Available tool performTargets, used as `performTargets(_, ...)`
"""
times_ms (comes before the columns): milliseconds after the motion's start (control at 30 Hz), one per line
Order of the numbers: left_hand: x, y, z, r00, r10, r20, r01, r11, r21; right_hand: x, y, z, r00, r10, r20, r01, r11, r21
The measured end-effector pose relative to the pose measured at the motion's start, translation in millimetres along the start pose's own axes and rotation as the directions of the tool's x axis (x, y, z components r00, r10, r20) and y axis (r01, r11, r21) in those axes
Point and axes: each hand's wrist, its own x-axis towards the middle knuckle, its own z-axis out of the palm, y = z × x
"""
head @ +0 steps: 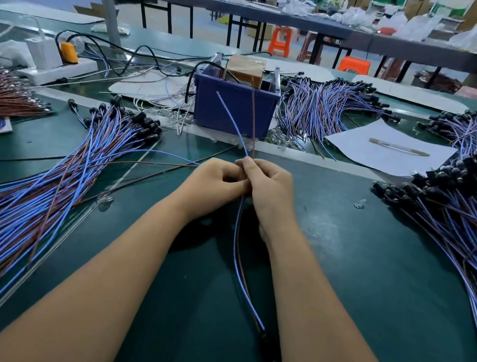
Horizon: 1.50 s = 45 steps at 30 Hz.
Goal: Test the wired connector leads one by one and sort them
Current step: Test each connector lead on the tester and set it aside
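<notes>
Both of your hands meet just in front of the blue bin [233, 107]. Your right hand [270, 192] pinches one lead [237, 228] between thumb and curled fingers; your left hand [215, 181] is curled against it and grips the same pair of wires at the same spot. The lead's two free ends — one blue, one brown — rise from your fingers toward the bin, and its body trails back from the bin toward you, ending in a dark connector that is too shadowed to make out.

In my judgement the step in hand is presenting those two bare tips to the tester in the bin. Keep the tips spread as they are now, so they do not touch each other, and hold close to the ends for control — thin wire of this kind will flex and wander.

The wires are slim, round and smooth-jacketed, blue paired with brown. Left of the bin lies a long fanned bundle [41, 179] of the same leads with small black caps at the far end; right of the bin lies a second heap [461, 218], its black caps clustered. A white sheet of paper [390, 149] sits just right of the bin. The green mat [356, 279] looks matte and slightly scuffed.
</notes>
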Motion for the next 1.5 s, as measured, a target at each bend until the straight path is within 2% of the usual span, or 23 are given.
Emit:
performTargets(167, 1.0, -2.8, -1.7, 0.998, -0.023, -0.057, 0.017, 0.996, -0.09, 0.9, 0.9, 0.3, 1.0, -0.016, -0.017, 0.016, 1.0, -0.005)
performTargets(333, 5.7, -8.3, -5.5, 0.975, -0.07, -0.209, 0.023, 0.975, -0.219, 2.9, -2.9, -1.3, 0.977, -0.048, -0.207, 0.04, 0.998, -0.043)
performTargets(400, 8.3, -11.6, -5.7, 0.959, -0.096, -0.268, 0.024, 0.966, -0.257, 4.4, -4.3, -2.7, 0.967, -0.073, -0.244, 0.059, 0.996, -0.063)
performTargets(567, 12.5, -18.3, -7.3, 0.892, -0.116, -0.437, 0.015, 0.974, -0.227, 15.8, -1.5, -5.1, 0.954, -0.049, -0.296, 0.002, 0.987, -0.158)
performTargets(700, 16.0, -24.8, -10.3, 0.845, -0.139, -0.516, 0.021, 0.974, -0.227, 26.5, 1.2, -7.3, 0.948, 0.016, -0.317, -0.05, 0.994, -0.098)
performTargets(867, 23.0, -30.9, -9.6, 0.855, -0.102, -0.509, 0.044, 0.991, -0.125, 32.8, 3.9, -6.9, 0.94, -0.016, -0.341, -0.041, 0.987, -0.158)
performTargets(1000, 29.8, -34.5, -11.9, 0.846, -0.189, -0.498, 0.141, 0.981, -0.133, 34.5, 3.0, -0.6, 0.953, -0.017, -0.302, -0.055, 0.972, -0.228)
performTargets(1100, 37.3, -35.0, -12.4, 0.827, -0.278, -0.488, 0.203, 0.958, -0.202, 34.5, 2.4, 1.7, 0.948, -0.007, -0.318, -0.087, 0.956, -0.281)
performTargets(1167, 40.7, -35.9, -10.5, 0.827, -0.292, -0.481, 0.228, 0.955, -0.187, 35.0, 3.4, 1.4, 0.944, -0.008, -0.329, -0.1, 0.946, -0.31)
performTargets(1233, 41.9, -37.2, -8.5, 0.825, -0.272, -0.495, 0.21, 0.961, -0.178, 35.6, 4.5, 0.7, 0.946, -0.008, -0.325, -0.104, 0.939, -0.327)
performTargets(1400, 41.1, -36.6, -8.7, 0.787, -0.191, -0.587, 0.032, 0.962, -0.27, 36.8, 5.1, 2.3, 0.949, 0.003, -0.314, -0.118, 0.93, -0.348)
performTargets(1500, 41.7, -32.4, -8.4, 0.766, -0.165, -0.621, -0.02, 0.96, -0.28, 36.8, 5.1, 2.8, 0.949, 0.011, -0.314, -0.127, 0.927, -0.352)
